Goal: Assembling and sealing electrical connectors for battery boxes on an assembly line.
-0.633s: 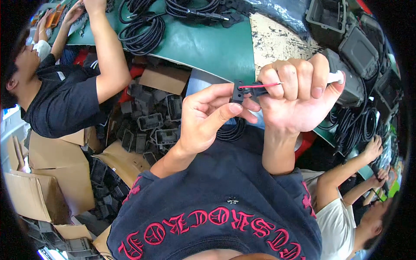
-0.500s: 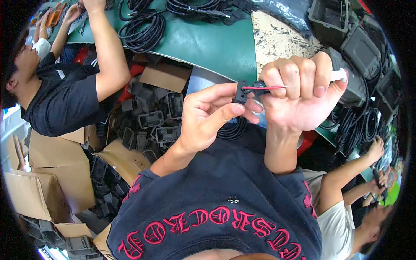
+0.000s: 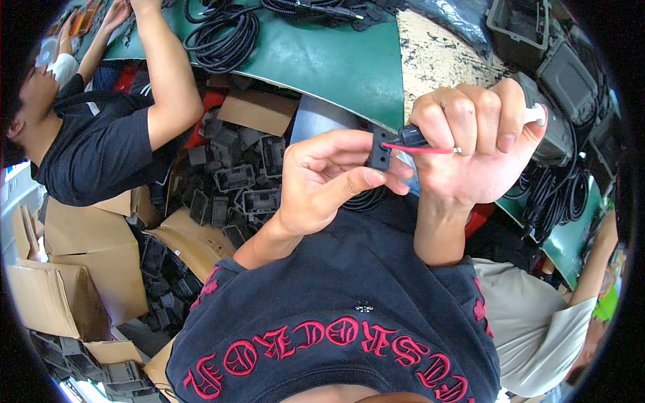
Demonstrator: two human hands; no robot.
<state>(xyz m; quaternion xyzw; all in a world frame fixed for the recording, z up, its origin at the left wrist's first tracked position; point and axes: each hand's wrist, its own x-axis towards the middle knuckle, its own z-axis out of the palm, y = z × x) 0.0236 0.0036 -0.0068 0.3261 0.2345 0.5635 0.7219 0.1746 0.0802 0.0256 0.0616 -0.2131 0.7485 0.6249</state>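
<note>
My left hand [image 3: 329,178] pinches a small black plastic connector block [image 3: 380,149] between thumb and fingers, held up in front of my chest. My right hand [image 3: 474,151] is closed in a fist around a tool with a white handle end [image 3: 535,115] and a black tip [image 3: 412,138], along with a thin red wire [image 3: 426,150]. The black tip touches the connector block. Both hands are close together above my black shirt with red lettering [image 3: 336,322].
A green table [image 3: 336,60] carries coils of black cable [image 3: 225,37]. Below it lie cardboard boxes [image 3: 80,235] and a heap of black plastic housings [image 3: 235,181]. One person in black sits at the left [image 3: 101,141], another in a light shirt at the right [image 3: 537,316].
Both hands have stayed together with the connector and tool; my left thumb has shifted slightly on the block. The person at the left keeps an arm stretched to the table.
</note>
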